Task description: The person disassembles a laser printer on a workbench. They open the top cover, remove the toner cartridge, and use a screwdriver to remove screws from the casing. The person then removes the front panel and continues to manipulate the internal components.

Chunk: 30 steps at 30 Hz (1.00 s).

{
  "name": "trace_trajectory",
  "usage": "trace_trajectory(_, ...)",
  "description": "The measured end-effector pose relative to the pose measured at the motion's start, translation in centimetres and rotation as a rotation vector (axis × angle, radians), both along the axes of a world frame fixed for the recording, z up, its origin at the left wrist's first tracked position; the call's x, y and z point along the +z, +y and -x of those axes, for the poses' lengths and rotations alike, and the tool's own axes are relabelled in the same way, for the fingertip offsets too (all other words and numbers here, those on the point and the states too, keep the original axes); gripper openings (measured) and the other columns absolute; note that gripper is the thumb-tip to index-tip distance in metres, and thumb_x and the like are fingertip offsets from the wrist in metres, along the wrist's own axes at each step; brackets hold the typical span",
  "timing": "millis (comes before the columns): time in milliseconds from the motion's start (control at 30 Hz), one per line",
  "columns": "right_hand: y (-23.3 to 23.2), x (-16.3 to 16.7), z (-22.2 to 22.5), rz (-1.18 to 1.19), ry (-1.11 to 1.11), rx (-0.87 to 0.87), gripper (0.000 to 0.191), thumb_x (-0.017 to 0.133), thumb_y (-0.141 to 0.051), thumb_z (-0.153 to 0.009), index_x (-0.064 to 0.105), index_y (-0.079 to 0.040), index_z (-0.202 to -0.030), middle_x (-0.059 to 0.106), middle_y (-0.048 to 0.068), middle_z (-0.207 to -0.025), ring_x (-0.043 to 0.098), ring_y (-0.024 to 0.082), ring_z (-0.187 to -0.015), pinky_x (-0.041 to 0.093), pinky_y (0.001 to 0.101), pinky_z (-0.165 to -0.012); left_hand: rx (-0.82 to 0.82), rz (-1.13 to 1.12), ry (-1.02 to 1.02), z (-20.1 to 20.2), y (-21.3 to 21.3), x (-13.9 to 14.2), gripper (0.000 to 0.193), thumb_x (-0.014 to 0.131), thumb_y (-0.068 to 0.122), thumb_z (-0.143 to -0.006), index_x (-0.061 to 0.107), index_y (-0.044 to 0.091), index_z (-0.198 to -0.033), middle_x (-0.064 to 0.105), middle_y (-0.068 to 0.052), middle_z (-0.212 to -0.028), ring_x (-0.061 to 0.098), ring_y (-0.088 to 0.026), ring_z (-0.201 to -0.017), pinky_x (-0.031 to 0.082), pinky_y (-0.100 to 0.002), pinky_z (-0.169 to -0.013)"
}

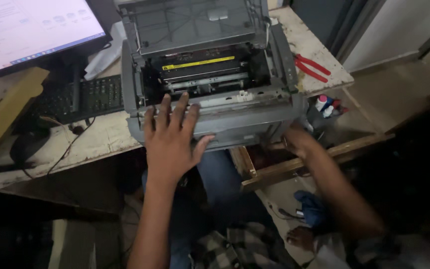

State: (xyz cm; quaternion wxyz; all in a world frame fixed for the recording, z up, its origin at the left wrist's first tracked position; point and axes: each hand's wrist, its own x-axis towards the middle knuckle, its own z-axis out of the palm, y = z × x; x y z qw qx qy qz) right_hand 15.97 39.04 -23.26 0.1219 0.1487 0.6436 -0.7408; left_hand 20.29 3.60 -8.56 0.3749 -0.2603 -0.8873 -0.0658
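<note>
The left hand (171, 137) is laid flat, fingers spread, on the front of the opened grey printer (210, 74) at the bench's (95, 142) front edge. The right hand (296, 141) is pressed against its lower right corner; its grip cannot be told. Red pliers (310, 67) lie by the bench's right edge.

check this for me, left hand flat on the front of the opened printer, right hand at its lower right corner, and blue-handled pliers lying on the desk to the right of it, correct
One detail is off: the pliers have red handles, not blue, as the head view shows. The rest holds: the left hand lies flat on the front of the opened printer, the right hand is at its lower right corner, and the pliers lie on the desk to its right.
</note>
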Motion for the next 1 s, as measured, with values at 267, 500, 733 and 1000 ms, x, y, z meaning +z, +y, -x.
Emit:
trace_trajectory(267,0.5,-3.5,-0.6,-0.658,0.509,-0.443,0.027,0.059,-0.015,-0.106,0.065,0.006,-0.121,0.068,0.016,-0.101,0.060,0.020,-0.090,0.051,0.0331,-0.078,0.031,0.091,0.041,0.6,-0.4,-0.1,0.068,0.059,0.060,-0.096,0.055,0.018,-0.149,0.055,-0.011,-0.151,0.051,-0.037,-0.138,0.037,-0.061,-0.115)
trace_trajectory(500,0.8,-4.7,-5.5,-0.389,0.783,-0.411,0.014,0.058,-0.009,-0.102,0.058,-0.001,-0.114,0.056,0.001,-0.092,0.053,0.013,-0.083,0.045,0.0288,-0.072,-0.017,0.077,0.076,0.4,-1.0,-0.9,0.072,0.064,0.059,-0.091,0.054,0.018,-0.150,0.054,-0.008,-0.152,0.050,-0.035,-0.140,0.039,-0.060,-0.113)
trace_trajectory(733,-1.6,-3.4,-6.8,-0.457,0.892,-0.416,0.035,0.068,0.001,-0.099,0.038,-0.009,-0.084,0.043,0.000,-0.079,0.044,0.011,-0.074,0.043,0.0257,-0.070,-0.017,0.092,0.088,-0.3,-0.8,-1.0,0.070,0.064,0.058,-0.094,0.057,0.011,-0.146,0.057,-0.007,-0.149,0.051,-0.033,-0.139,0.040,-0.058,-0.111)
trace_trajectory(1000,-2.0,-3.0,-5.8,-0.491,1.006,-0.507,0.033,0.064,0.008,-0.099,0.039,-0.009,-0.085,0.048,0.000,-0.084,0.047,0.010,-0.080,0.048,0.0250,-0.079,-0.065,0.061,0.130,0.2,-0.7,-0.6,0.064,0.063,0.057,-0.096,0.062,0.012,-0.140,0.063,-0.007,-0.141,0.057,-0.032,-0.133,0.043,-0.056,-0.110)
